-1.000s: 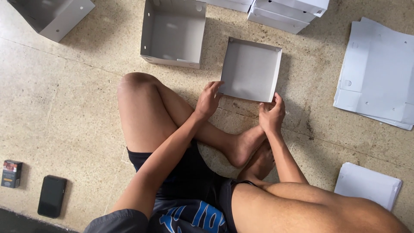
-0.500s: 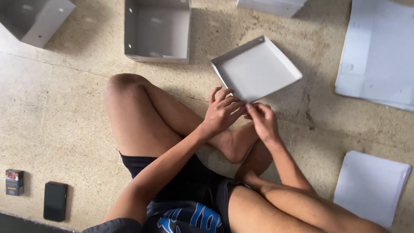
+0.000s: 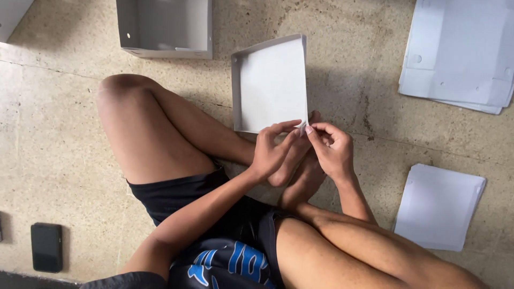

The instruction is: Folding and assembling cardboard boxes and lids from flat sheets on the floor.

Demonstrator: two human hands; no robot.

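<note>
Both our left hand (image 3: 273, 152) and right hand (image 3: 332, 150) pinched the lower right corner of the white tray (image 3: 270, 83) at frame centre; we judged uneven pressure could crease or tear that corner.

Both arms are bent inward; left hand (image 3: 273, 152) and right hand (image 3: 332, 150) are brought together, fingertips pinched.

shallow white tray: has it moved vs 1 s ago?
Yes. The tray has turned: against the open grey box, its edges were skewed, then diagonal, and now run parallel. Both hands, left and right, pinch its near corner.
</note>
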